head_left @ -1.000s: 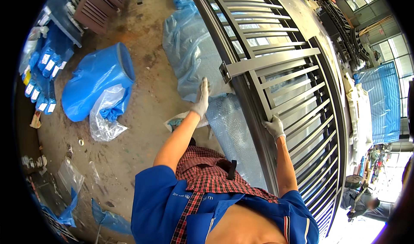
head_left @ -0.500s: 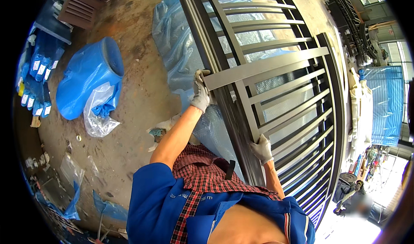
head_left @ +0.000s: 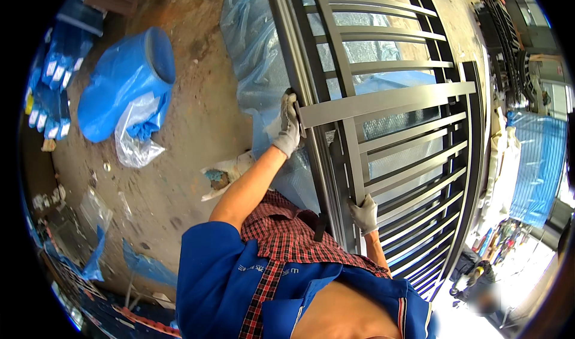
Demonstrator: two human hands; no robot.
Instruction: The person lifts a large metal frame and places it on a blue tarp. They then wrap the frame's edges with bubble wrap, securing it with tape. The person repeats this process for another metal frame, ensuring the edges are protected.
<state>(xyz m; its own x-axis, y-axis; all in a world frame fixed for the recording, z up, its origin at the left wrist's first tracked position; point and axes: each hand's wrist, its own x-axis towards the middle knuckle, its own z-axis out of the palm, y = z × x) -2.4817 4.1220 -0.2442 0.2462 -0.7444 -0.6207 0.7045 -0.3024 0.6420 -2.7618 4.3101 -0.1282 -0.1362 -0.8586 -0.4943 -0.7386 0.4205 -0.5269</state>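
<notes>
A dark metal railing panel [head_left: 383,105] with many slats lies stacked over other dark metal framework in front of me. My left hand [head_left: 288,126], in a pale work glove, is closed at the end of its wide flat crossbar [head_left: 389,104], beside a long glossy dark rail [head_left: 297,57]. Nearer my body, my right hand [head_left: 364,215], also gloved, has its fingers wrapped around the panel's long side bar [head_left: 354,165]; part of the fingers is hidden behind the metal. Clear bubble wrap [head_left: 254,51] spreads under and beside the railing.
On the floor at left stands a blue plastic-wrapped roll [head_left: 123,84] with a crumpled clear bag [head_left: 135,138]. Blue-wrapped bundles [head_left: 57,63] are stacked at the far left. Plastic scraps [head_left: 147,264] lie lower left. At right are a blue-covered stack [head_left: 536,165] and a person [head_left: 482,288].
My view has shifted, so the floor items sit higher and the railing farther right. Both hands stay on the railing; the left fingers now extend more along its end.
</notes>
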